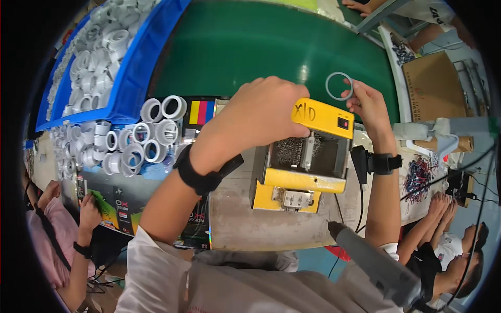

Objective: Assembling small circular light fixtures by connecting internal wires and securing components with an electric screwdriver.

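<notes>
A yellow screw feeder (305,180) stands on the bench before me, its open tray (326,156) full of small metal screws. My left hand (266,107) is closed around the left end of its yellow top, thumb over the tray side; the other fingers are partly hidden behind the cover. To the right of the feeder, my right hand (368,101) pinches a thin pale grey ring (327,83) by its edge, holding it up over the green surface (229,47). An electric screwdriver (373,261) hangs close to my right forearm, its tip toward the feeder.
At left, a blue bin (133,68) holds many white rings, and more white rings (151,151) are piled beside it. Black cables (361,208) run right of the feeder. Cardboard boxes (436,88) and bundled wires (419,180) lie right. Other people's hands (90,211) work nearby.
</notes>
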A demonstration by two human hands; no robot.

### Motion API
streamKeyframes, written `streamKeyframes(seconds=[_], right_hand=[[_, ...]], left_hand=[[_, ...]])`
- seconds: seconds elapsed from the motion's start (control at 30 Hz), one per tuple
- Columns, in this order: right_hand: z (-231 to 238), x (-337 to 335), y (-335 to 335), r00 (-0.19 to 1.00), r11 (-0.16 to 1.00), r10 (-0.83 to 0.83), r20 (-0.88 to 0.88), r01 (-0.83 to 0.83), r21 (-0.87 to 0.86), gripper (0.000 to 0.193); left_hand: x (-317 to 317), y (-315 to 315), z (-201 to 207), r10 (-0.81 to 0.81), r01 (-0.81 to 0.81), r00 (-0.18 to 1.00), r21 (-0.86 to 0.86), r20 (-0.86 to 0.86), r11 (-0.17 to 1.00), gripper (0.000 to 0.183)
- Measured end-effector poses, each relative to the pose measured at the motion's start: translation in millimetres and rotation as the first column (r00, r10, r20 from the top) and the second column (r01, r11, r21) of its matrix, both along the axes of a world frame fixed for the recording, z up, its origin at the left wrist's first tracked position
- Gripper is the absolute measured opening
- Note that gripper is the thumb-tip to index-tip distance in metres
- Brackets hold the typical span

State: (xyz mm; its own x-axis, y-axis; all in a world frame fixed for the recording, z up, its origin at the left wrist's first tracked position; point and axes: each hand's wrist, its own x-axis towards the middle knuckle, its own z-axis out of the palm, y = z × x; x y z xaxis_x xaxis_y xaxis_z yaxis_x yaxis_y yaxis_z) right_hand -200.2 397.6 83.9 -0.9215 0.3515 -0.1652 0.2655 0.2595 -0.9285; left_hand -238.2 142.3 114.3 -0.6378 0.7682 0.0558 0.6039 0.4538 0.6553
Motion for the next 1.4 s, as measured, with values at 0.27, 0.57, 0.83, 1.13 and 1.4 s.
streamKeyframes(seconds=[0.27, 0.57, 0.83, 1.13, 1.4], right_hand=[[-34, -43, 12, 0.968, 0.968, 0.235, 0.088, -0.225, -0.111, 0.025], [-37, -44, -12, 0.829, 0.865, 0.494, 0.262, -0.5, -0.047, 0.012], [-40, -64, -12, 0.683, 0.682, 0.702, 0.203, -0.726, 0.084, 0.015], [-61, -61, -33, 0.593, 0.583, 0.8, 0.091, -0.804, 0.114, 0.015], [-70, -60, -39, 0.605, 0.586, 0.79, 0.099, -0.792, 0.169, 0.015]], left_hand=[[-1, -1, -6, -0.054, 0.057, 0.998, 0.071, -0.04, 0.996, 0.049], [7, -7, -15, -0.105, 0.206, 0.913, 0.224, -0.394, 0.953, 0.025], [5, -1, -19, -0.072, 0.176, 0.922, 0.246, -0.38, 0.953, 0.018], [16, 3, -16, 0.002, 0.113, 0.917, 0.263, -0.399, 0.958, 0.015], [9, 3, -20, 0.003, 0.089, 0.95, 0.277, -0.313, 0.957, 0.02]])
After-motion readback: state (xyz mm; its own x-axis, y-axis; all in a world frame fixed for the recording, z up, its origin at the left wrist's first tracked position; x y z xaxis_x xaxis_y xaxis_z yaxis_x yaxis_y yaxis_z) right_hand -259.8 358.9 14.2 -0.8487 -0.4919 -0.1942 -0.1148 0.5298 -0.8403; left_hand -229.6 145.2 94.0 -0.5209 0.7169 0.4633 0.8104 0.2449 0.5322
